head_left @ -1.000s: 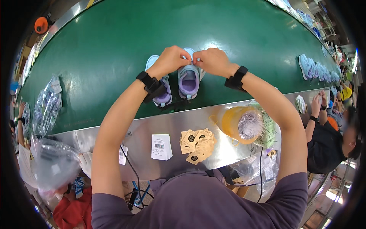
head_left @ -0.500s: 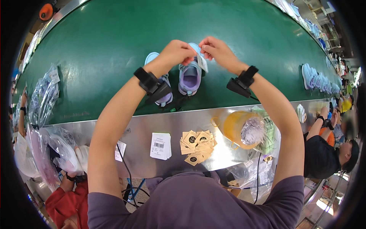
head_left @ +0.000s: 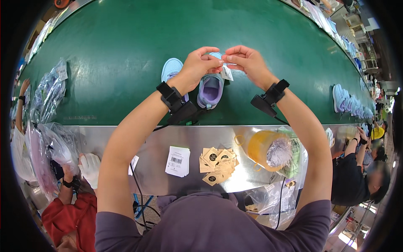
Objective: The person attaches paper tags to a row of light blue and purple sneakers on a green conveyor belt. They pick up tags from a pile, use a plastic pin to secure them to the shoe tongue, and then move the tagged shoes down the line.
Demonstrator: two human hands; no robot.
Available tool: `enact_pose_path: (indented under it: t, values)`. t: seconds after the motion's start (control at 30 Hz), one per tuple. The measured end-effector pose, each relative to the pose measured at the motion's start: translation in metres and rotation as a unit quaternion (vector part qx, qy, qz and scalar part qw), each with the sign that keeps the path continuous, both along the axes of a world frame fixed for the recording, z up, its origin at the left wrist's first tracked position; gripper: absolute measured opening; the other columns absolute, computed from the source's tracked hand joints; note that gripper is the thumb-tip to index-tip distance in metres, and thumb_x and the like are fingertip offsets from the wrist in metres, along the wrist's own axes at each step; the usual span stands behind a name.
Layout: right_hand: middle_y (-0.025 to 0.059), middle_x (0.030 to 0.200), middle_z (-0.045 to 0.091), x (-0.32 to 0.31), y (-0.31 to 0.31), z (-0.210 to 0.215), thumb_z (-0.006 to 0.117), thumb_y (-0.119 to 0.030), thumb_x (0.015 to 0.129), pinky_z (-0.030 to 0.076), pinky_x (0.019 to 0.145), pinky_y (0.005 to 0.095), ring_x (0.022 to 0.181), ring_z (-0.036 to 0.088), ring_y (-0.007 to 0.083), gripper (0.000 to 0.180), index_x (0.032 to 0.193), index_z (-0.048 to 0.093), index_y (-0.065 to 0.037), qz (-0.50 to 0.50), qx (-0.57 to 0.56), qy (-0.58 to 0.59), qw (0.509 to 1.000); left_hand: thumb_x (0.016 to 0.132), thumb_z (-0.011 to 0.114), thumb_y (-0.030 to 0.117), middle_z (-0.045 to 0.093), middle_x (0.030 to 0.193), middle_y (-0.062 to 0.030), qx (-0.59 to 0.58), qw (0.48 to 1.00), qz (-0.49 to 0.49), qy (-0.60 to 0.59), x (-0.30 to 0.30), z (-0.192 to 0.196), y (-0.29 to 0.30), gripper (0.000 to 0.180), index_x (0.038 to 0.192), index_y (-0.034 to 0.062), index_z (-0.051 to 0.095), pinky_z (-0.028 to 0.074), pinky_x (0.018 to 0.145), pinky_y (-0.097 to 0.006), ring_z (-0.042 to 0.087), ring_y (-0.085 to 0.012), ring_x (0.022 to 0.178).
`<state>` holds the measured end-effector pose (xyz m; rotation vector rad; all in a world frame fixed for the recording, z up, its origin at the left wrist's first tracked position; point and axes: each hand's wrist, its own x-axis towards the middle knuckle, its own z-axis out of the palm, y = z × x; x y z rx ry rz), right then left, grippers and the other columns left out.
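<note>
1. Green conveyor belt (head_left: 126, 63) takes up most of the view and everything else sits on it or along its near edge. More pale blue shoes (head_left: 346, 101) are lined up well to the right on the belt.
2. Steel ledge (head_left: 105, 147) runs along the near side of the belt, basically the parts shelf: an orange tub (head_left: 264, 149) covered with crinkly plastic, a fan of tan cardboard tags (head_left: 216, 161), and a white barcode label stack (head_left: 178, 161), all within easy reach.
3. The pair of small sneakers (head_left: 201, 84), light blue and lavender, is parked on the belt just beyond the ledge, heels toward the person, right under the hands.
4. Left hand (head_left: 199, 67) is pinched closed, fingertips meeting the right hand (head_left: 247, 63), which is also pinched.
5. Between them is a small white tag (head_left: 227, 72), held up just above the right shoe, looks like so both hands can work it close to the laces.
</note>
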<state>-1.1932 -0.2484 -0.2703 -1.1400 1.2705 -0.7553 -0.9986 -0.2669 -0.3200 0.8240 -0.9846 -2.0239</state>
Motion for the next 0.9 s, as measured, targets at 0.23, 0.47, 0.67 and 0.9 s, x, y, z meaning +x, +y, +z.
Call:
enact_pose_path:
  t: [0.23,0.47,0.67,0.9]
  values:
    - [0.0096,0.108,0.066,0.012,0.002,-0.003,0.065,-0.014,0.09,0.055,0.082,0.028,0.099,0.064,0.0157,0.021,0.107,0.061,-0.002,0.0,0.009,0.0,1.0,0.082,0.07,0.003,0.064,0.094,-0.0133,0.0,0.999,-0.001,-0.032,0.007,0.0,-0.002,0.059,0.13,-0.0079,0.038,0.054,0.073,-0.027,0.064,-0.0168,0.08]
    - [0.009,0.103,0.068,0.02,0.003,0.0,0.063,-0.012,0.089,0.055,0.079,0.027,0.095,0.066,0.0149,0.019,0.106,0.061,-0.002,0.025,-0.035,0.068,0.997,0.08,0.071,0.003,0.065,0.092,-0.0142,-0.007,0.999,-0.002,-0.042,0.014,-0.003,-0.004,0.058,0.127,-0.0076,0.039,0.053,0.071,-0.027,0.063,-0.0166,0.076]
    - [0.0097,0.099,0.07,0.029,0.005,-0.004,0.065,-0.009,0.087,0.056,0.075,0.0269,0.09,0.067,0.0149,0.019,0.104,0.061,-0.002,0.007,-0.036,0.025,0.999,0.079,0.073,0.005,0.065,0.091,-0.0136,-0.012,0.998,-0.003,-0.067,0.02,-0.002,-0.004,0.059,0.126,-0.0079,0.039,0.053,0.07,-0.027,0.062,-0.0162,0.075]
    - [0.0082,0.085,0.069,0.038,0.0,-0.008,0.068,-0.01,0.083,0.055,0.071,0.0279,0.086,0.068,0.015,0.018,0.095,0.058,-0.001,0.036,-0.147,0.147,0.978,0.083,0.066,0.003,0.066,0.092,-0.0117,-0.062,0.995,-0.02,-0.077,0.029,-0.002,0.0,0.051,0.127,-0.0056,0.043,0.053,0.074,-0.028,0.063,-0.0156,0.08]
